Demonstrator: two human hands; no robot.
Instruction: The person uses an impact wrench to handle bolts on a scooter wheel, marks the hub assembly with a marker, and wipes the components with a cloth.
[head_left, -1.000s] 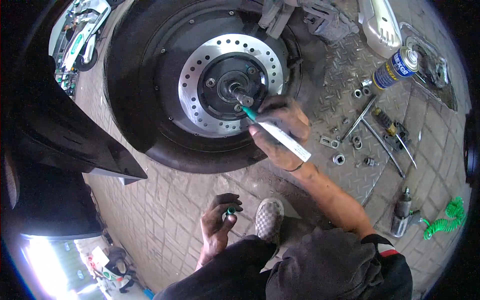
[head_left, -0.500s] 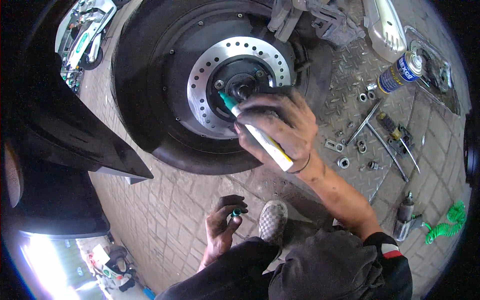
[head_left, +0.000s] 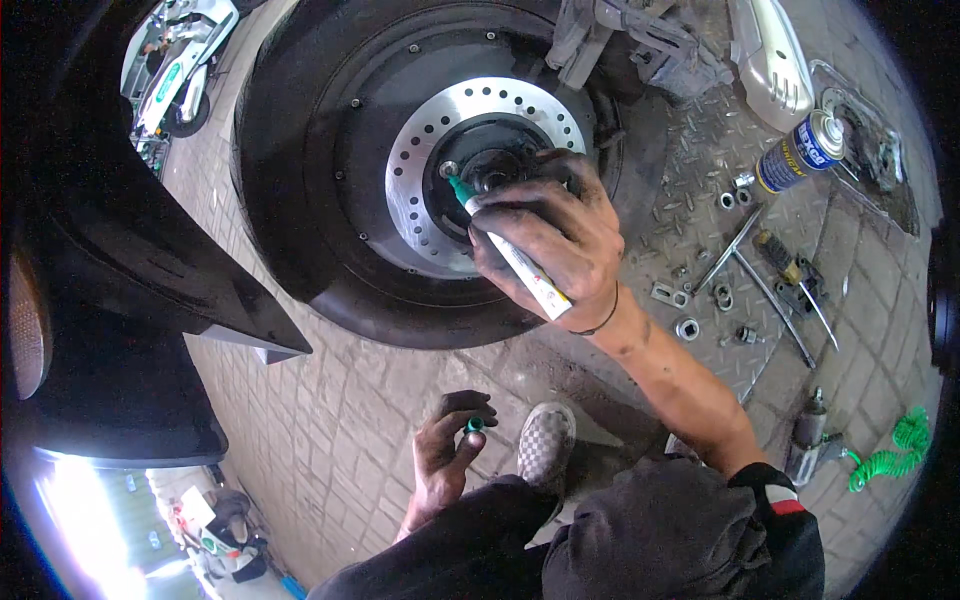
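A white paint marker (head_left: 522, 265) with a green front end is gripped in my right hand (head_left: 555, 235), whose fingers are dark with grime. Its tip touches or nearly touches a bolt (head_left: 449, 169) on the wheel hub, inside the drilled silver brake disc (head_left: 408, 187). Around the disc is a large black wheel (head_left: 285, 200); my hand hides part of the hub and the disc's lower right. Lower down, my left hand (head_left: 447, 445) is closed on a small green marker cap (head_left: 474, 426), its open end facing up.
Right of the wheel, a metal plate (head_left: 700, 250) bears nuts, sockets, a T-handle wrench (head_left: 765, 285) and a blue spray can (head_left: 795, 155). An air tool (head_left: 806, 440) with a green coiled hose (head_left: 905, 450) lies lower right. Black bodywork (head_left: 130, 290) juts in from the left.
The marker's tip has moved slightly up, close to the bolt. The wheel appears shifted a little to the right in view. My left hand stays put with the cap.
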